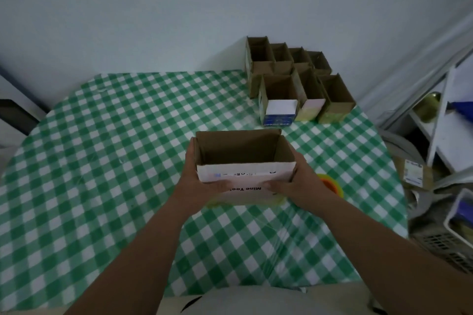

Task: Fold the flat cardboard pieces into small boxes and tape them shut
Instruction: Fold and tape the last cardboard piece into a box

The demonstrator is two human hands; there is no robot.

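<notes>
Cardboard, brown inside and white outside, forms the open-topped box [244, 161] we hold above the middle of the tabletop [115, 148]. Our left hand [202, 181] and right hand [297, 181] clamp its two sides, thumbs on the near face, where upside-down print reads "Mine Too", the rest covered. A cluster of folded boxes [294, 79] stands at the far right corner; one shows blue lettering too blurred to read. An orange tape roll [332, 184] peeks out beside our right wrist.

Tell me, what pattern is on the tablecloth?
Green and white checks on the tablecloth, seen in the head view.
</notes>
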